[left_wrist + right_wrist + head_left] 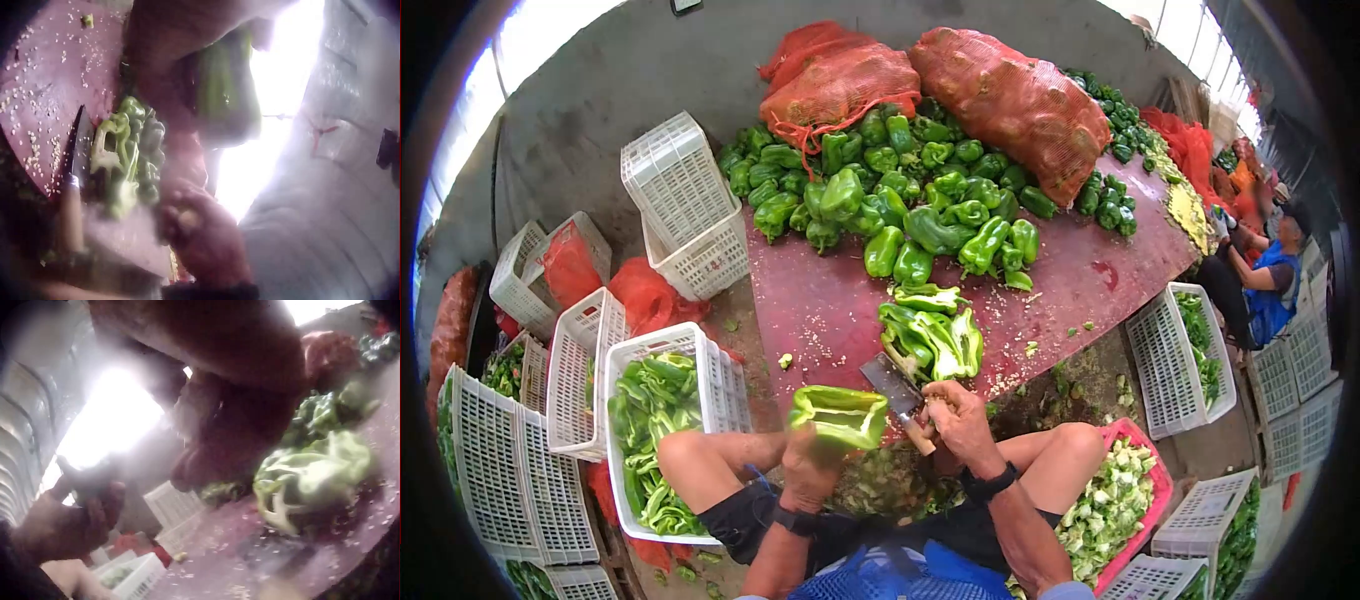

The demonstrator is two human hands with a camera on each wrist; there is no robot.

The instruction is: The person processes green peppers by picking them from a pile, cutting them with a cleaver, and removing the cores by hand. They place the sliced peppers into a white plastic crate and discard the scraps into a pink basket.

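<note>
My left hand (810, 470) grips a cut-open green bell pepper (840, 417), its hollow inside facing up. In the left wrist view the pepper (228, 94) shows its smooth outer skin. Beside a broad-bladed knife (890, 382), my right hand (962, 425) has its fingers curled, pinching a small pale piece (189, 219) whose kind is unclear. The knife (74, 187) lies on the red tabletop (830, 330), its wooden handle reaching past the edge. Just beyond the blade sit several opened pepper halves (935, 335).
Whole green peppers (880, 200) are heaped farther back, below red mesh sacks (1010, 105). A white crate (662, 425) of cut peppers stands left of my legs. At my right is a pink basket (1115, 500) of pale pepper cores. Another person (1270, 270) sits at far right.
</note>
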